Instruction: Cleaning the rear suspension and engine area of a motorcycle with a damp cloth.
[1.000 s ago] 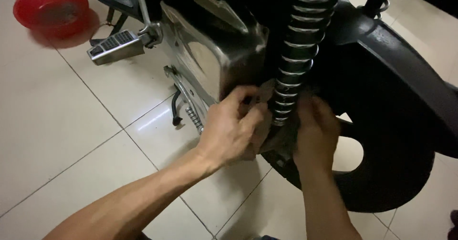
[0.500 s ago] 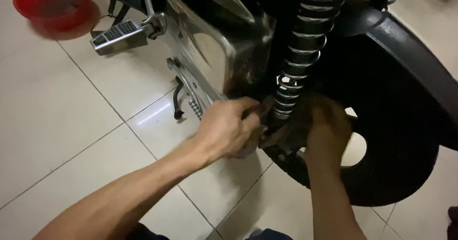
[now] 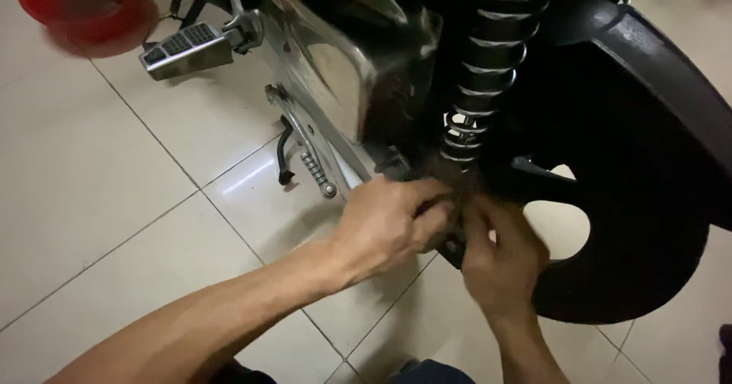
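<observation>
Seemingly both hands crowd shock absorber base.

bowl: a red bowl sits on the floor, far top left
footrest: a metal footrest sticks out just right of the bowl
floor: pale shiny tiles

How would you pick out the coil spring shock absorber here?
Start at the big black rear wheel on the right. Just left of it, a chrome-coiled shock absorber runs down to both hands, left hand and right hand. Nothing else here is coiled.
</observation>
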